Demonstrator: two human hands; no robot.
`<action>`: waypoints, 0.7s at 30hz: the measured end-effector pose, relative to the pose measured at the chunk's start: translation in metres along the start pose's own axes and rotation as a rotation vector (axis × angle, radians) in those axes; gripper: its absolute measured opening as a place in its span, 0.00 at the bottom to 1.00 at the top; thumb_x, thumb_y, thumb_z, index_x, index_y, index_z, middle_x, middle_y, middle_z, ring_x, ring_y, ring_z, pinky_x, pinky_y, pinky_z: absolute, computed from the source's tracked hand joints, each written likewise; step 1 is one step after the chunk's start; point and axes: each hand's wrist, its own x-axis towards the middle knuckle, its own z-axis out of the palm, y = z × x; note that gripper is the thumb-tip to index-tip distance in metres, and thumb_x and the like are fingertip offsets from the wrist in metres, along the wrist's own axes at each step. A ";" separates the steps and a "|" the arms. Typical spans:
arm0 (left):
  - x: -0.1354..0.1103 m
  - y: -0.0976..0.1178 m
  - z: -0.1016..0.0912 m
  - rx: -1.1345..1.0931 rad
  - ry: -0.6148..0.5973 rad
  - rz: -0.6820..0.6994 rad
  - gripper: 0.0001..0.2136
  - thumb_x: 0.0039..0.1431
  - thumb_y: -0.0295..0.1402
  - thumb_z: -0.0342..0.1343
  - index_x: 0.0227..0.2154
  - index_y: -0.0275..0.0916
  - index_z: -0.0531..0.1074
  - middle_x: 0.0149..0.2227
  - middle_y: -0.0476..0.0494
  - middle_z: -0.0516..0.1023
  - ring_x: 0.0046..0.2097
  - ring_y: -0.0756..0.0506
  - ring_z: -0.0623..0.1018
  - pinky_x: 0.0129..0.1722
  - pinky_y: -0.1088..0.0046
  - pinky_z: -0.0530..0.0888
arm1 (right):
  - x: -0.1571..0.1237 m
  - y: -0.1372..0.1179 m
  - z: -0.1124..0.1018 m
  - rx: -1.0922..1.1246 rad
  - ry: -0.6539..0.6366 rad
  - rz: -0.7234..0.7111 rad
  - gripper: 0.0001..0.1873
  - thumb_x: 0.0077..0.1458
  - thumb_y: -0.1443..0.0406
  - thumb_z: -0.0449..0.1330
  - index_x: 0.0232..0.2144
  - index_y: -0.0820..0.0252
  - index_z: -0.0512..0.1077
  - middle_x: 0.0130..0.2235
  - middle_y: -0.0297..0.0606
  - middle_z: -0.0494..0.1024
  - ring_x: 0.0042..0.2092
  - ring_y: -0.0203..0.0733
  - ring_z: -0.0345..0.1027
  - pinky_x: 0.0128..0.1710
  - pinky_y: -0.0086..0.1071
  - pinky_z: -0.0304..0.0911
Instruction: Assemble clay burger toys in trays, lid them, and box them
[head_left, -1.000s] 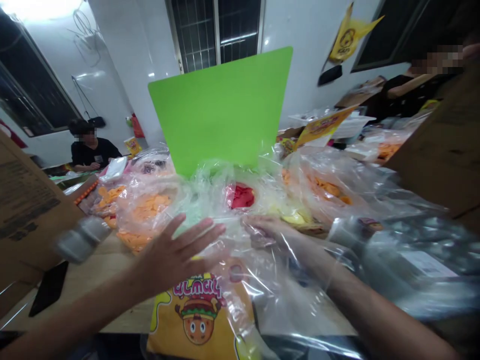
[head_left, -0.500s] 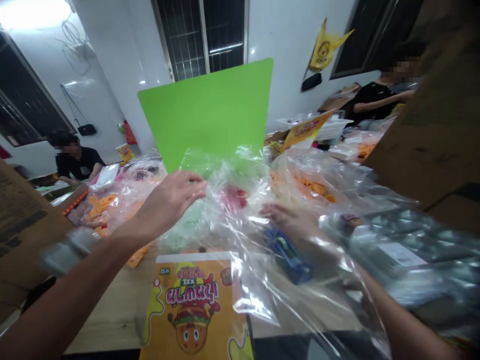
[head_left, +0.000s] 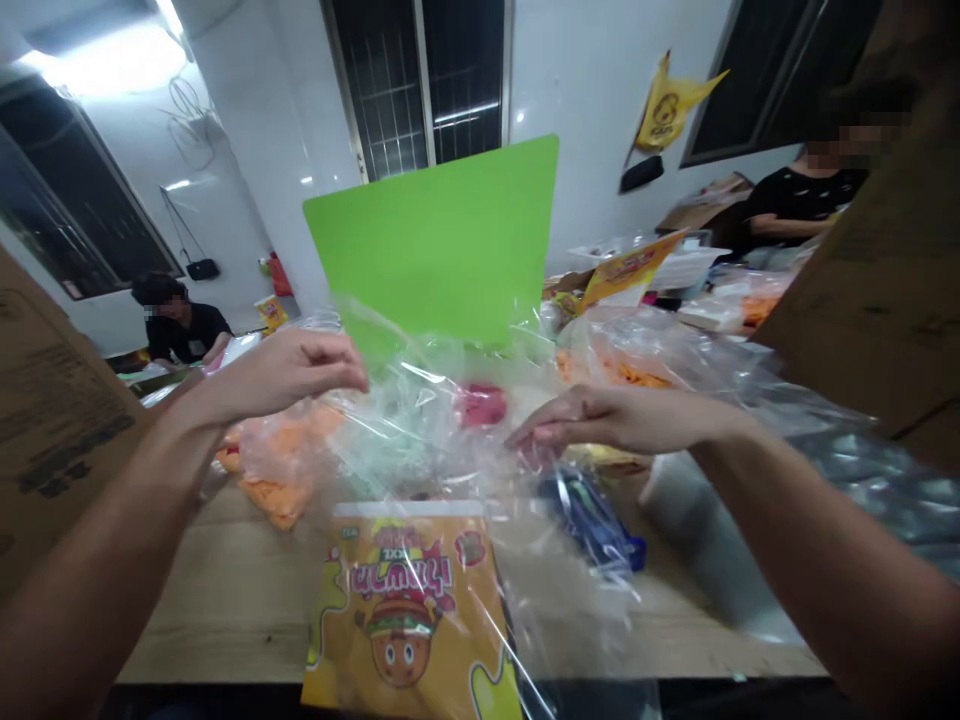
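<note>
My left hand (head_left: 289, 372) is raised at centre left, its fingers pinched on the top edge of a clear plastic bag (head_left: 442, 440). My right hand (head_left: 600, 420) pinches the same bag at its right edge, so the bag hangs stretched between both hands above the wooden table (head_left: 225, 590). A blue object (head_left: 592, 520) lies low inside the bag. Beneath the bag lies a yellow printed pouch (head_left: 405, 610) with a cartoon burger on it.
A green board (head_left: 442, 250) stands upright behind the bag. Plastic bags of orange pieces (head_left: 277, 470) and a red item (head_left: 480, 405) crowd the table's far side. Cardboard boxes (head_left: 877, 290) flank both sides. Two other people sit at the far left (head_left: 180, 325) and far right (head_left: 802, 200).
Both hands went from lying flat on the plastic to pinching the clear bag and lifting it; the right hand came out from under the plastic.
</note>
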 end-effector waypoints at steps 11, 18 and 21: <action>-0.029 0.015 -0.025 -0.061 -0.333 -0.060 0.12 0.57 0.39 0.51 0.31 0.41 0.78 0.33 0.48 0.80 0.37 0.47 0.78 0.38 0.75 0.72 | 0.012 -0.021 -0.031 -0.193 0.981 0.083 0.22 0.57 0.65 0.56 0.54 0.65 0.65 0.50 0.48 0.73 0.51 0.46 0.67 0.54 0.45 0.59; -0.009 0.033 -0.059 0.044 0.077 -0.166 0.26 0.61 0.49 0.40 0.34 0.29 0.73 0.20 0.54 0.74 0.25 0.54 0.73 0.31 0.78 0.70 | 0.043 -0.082 -0.004 0.289 -0.203 -0.194 0.39 0.53 0.38 0.42 0.37 0.66 0.74 0.26 0.38 0.79 0.31 0.38 0.75 0.37 0.35 0.70; -0.019 0.012 -0.072 0.115 0.085 -0.384 0.33 0.61 0.54 0.36 0.28 0.27 0.73 0.15 0.55 0.70 0.19 0.56 0.69 0.26 0.81 0.68 | 0.036 -0.078 0.000 0.481 -0.301 -0.199 0.50 0.54 0.41 0.22 0.36 0.69 0.74 0.27 0.37 0.80 0.32 0.36 0.75 0.38 0.36 0.67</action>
